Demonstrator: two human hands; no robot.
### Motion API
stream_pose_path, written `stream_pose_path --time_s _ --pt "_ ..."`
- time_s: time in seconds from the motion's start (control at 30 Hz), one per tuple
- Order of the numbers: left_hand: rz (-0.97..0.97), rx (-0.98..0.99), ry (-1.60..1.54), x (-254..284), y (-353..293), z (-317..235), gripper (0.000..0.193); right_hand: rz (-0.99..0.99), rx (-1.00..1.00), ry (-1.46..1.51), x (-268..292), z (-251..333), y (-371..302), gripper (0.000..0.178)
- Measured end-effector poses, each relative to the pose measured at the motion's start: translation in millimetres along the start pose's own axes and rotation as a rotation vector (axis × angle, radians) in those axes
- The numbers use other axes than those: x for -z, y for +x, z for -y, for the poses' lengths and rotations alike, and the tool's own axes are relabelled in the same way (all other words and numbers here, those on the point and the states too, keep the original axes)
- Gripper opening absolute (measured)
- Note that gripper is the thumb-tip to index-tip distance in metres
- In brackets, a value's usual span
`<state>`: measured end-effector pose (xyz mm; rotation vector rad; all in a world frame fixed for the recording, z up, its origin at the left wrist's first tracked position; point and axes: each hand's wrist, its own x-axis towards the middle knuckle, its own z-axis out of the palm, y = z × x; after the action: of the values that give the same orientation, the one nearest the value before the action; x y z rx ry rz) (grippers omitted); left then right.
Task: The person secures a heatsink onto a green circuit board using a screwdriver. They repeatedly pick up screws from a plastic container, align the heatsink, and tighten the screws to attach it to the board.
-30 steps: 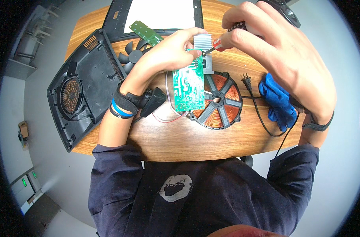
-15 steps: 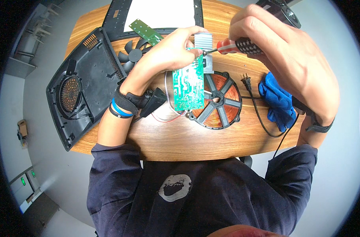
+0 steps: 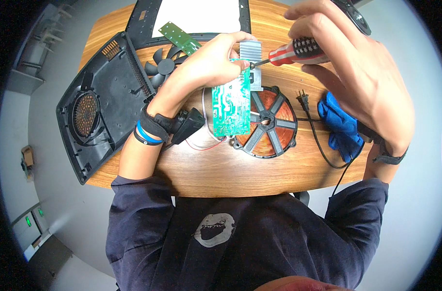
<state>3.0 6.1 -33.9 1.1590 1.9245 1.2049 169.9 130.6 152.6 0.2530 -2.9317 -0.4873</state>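
A green circuit board with a shiny solder side up is gripped along its far edge by my left hand, fingers curled round it. Beside the board's far right corner is a finned silver heat sink. My right hand holds a screwdriver by its red and black patterned handle, fingers arched loosely about it. The shaft slants left, its tip meeting a small part at the heat sink's edge by the board; the exact contact is too small to make out. A round copper coil on a black spoked frame lies partly under the board.
Left stands a black plastic housing with a round vent. A black fan and a small green board lie near my left wrist. A black-framed white panel is at the back. Right are a plug cord and blue cloth.
My right hand's fingers have opened somewhat and rolled back round the screwdriver handle, leaving more of it showing. The tip stays at the heat sink. My left hand and the board have barely moved.
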Motion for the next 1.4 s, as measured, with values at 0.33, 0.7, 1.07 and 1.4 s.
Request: stream_pose_path --time_s 0.33,0.7,1.07,1.4 --pt "0.011 0.032 0.044 2.3 -2.3 -13.4 0.055 0.07 0.056 0.006 -1.7 -13.7 -12.3 0.025" --pt "-0.031 0.028 0.047 3.9 -2.7 -12.2 0.054 -0.177 0.076 0.23 -31.7 -24.1 -19.7 0.029" --pt "-0.042 0.058 0.058 6.2 -5.6 -17.5 0.057 -0.025 0.055 0.157 -29.9 -40.6 -31.1 0.04" --pt "-0.056 0.015 0.062 3.1 -2.9 -15.7 0.057 -0.117 0.173 0.223 -34.9 -50.4 -16.2 0.029"
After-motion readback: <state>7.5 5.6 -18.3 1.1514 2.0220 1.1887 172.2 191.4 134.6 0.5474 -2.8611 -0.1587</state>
